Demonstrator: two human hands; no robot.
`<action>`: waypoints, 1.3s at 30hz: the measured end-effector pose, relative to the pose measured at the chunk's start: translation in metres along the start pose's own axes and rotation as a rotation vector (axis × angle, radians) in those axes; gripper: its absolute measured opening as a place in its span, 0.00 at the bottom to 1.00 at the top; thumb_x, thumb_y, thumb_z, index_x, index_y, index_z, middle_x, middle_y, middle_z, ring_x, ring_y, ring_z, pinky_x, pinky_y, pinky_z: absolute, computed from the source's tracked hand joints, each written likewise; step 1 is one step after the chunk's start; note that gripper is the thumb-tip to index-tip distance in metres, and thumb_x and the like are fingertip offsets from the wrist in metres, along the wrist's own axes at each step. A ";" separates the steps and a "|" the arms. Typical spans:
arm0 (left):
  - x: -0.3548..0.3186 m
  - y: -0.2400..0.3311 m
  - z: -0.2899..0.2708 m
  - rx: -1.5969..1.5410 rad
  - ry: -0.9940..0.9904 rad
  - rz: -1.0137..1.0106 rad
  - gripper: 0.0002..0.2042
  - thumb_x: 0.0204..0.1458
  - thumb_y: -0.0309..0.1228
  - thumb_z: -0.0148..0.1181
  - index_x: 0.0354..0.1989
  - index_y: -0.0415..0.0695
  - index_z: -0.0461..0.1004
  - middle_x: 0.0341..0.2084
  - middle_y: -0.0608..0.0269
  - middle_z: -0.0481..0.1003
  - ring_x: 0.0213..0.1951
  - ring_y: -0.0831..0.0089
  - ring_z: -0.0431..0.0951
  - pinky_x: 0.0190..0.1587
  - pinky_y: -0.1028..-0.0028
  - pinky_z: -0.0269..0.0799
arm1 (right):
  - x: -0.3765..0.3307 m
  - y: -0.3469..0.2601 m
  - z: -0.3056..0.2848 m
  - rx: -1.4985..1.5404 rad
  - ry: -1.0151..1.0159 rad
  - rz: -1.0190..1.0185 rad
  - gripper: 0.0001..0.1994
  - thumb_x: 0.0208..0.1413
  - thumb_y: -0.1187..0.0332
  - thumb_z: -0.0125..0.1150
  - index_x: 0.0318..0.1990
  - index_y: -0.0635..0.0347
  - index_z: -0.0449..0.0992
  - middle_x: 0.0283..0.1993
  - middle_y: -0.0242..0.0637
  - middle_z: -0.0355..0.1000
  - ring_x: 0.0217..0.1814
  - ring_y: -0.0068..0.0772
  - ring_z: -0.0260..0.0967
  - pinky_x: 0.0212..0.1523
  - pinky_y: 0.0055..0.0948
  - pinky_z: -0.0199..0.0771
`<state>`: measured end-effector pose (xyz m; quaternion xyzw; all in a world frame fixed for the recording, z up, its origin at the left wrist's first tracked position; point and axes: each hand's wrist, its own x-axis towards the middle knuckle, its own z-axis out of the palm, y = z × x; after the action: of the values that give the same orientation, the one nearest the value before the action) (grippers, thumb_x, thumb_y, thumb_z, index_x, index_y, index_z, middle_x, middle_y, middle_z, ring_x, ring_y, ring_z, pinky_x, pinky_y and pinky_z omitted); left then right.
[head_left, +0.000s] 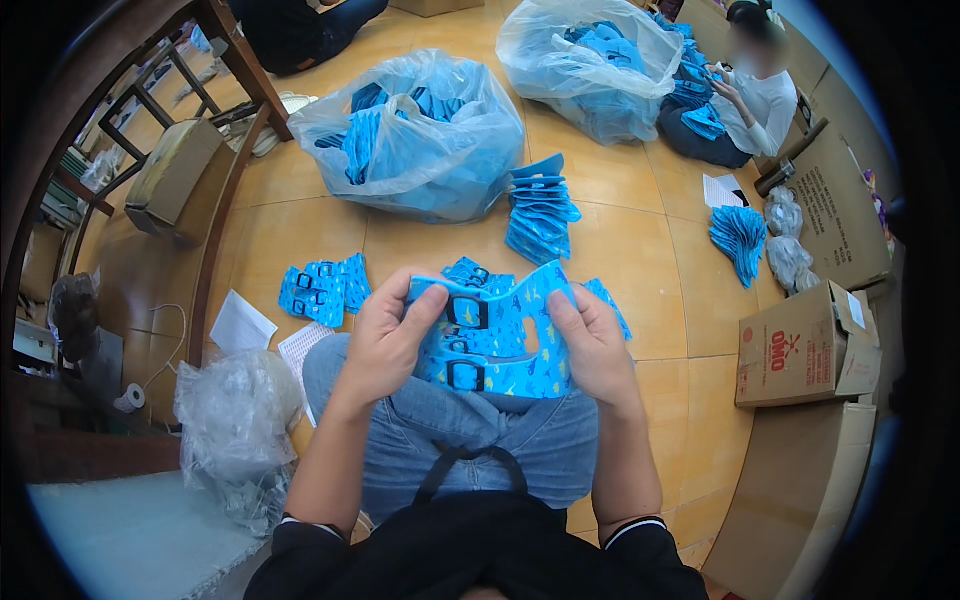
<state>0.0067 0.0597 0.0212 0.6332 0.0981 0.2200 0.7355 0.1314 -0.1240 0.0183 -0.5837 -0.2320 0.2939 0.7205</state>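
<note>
Above my lap, a blue printed card piece [505, 340] with small animal figures, a cut-out hole and black-framed square shapes is stretched between both hands. My left hand [385, 335] pinches its left edge, thumb on top. My right hand [598, 345] grips the right edge, also with the thumb in front. The piece looks slightly curved, and its underside is hidden. On the floor just beyond lie similar blue pieces [470, 268], partly covered by the held one. Another group of blue pieces [322, 288] with black frames sits left of my left hand.
A fanned blue stack [542, 210] stands by a large plastic bag [430, 190] of blue pieces. A second full bag [590, 85] is farther back, near a seated person [765, 105]. Cardboard boxes [800, 350] line the right; crumpled plastic [235, 410] and papers [242, 325] lie left.
</note>
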 end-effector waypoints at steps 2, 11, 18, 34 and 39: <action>0.003 -0.001 0.005 0.003 0.039 0.022 0.10 0.64 0.34 0.49 0.36 0.40 0.70 0.29 0.71 0.73 0.32 0.87 0.70 0.36 0.83 0.66 | -0.002 0.001 0.002 -0.038 0.021 -0.046 0.15 0.66 0.59 0.49 0.39 0.62 0.75 0.29 0.20 0.68 0.29 0.07 0.58 0.29 0.14 0.61; 0.005 -0.016 0.015 -0.026 0.215 0.019 0.12 0.64 0.35 0.49 0.32 0.40 0.72 0.25 0.75 0.69 0.29 0.90 0.64 0.32 0.85 0.61 | 0.003 0.018 -0.003 -0.017 0.071 -0.040 0.18 0.67 0.55 0.45 0.41 0.62 0.74 0.31 0.21 0.69 0.32 0.09 0.61 0.33 0.15 0.64; 0.008 -0.021 0.004 0.210 0.259 0.159 0.12 0.62 0.35 0.53 0.34 0.37 0.75 0.24 0.72 0.73 0.28 0.87 0.67 0.31 0.83 0.64 | 0.002 0.005 -0.012 0.314 -0.070 0.164 0.41 0.62 0.36 0.23 0.53 0.69 0.70 0.47 0.41 0.74 0.47 0.29 0.73 0.53 0.28 0.71; -0.011 -0.031 -0.026 -0.107 0.066 -0.324 0.35 0.64 0.56 0.28 0.48 0.33 0.70 0.38 0.55 0.77 0.39 0.72 0.78 0.45 0.75 0.72 | -0.003 0.025 -0.016 0.254 -0.135 0.281 0.18 0.67 0.62 0.43 0.57 0.66 0.63 0.40 0.40 0.76 0.41 0.25 0.75 0.41 0.26 0.79; -0.013 -0.029 -0.032 -0.245 -0.017 -0.335 0.38 0.62 0.60 0.25 0.49 0.35 0.70 0.42 0.56 0.77 0.43 0.73 0.76 0.49 0.76 0.68 | -0.004 0.031 -0.022 0.259 -0.098 0.306 0.17 0.66 0.63 0.44 0.56 0.65 0.64 0.40 0.40 0.75 0.41 0.27 0.75 0.42 0.26 0.77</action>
<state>-0.0121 0.0794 -0.0148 0.5157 0.1681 0.0995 0.8342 0.1386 -0.1371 -0.0167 -0.4995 -0.1356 0.4552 0.7245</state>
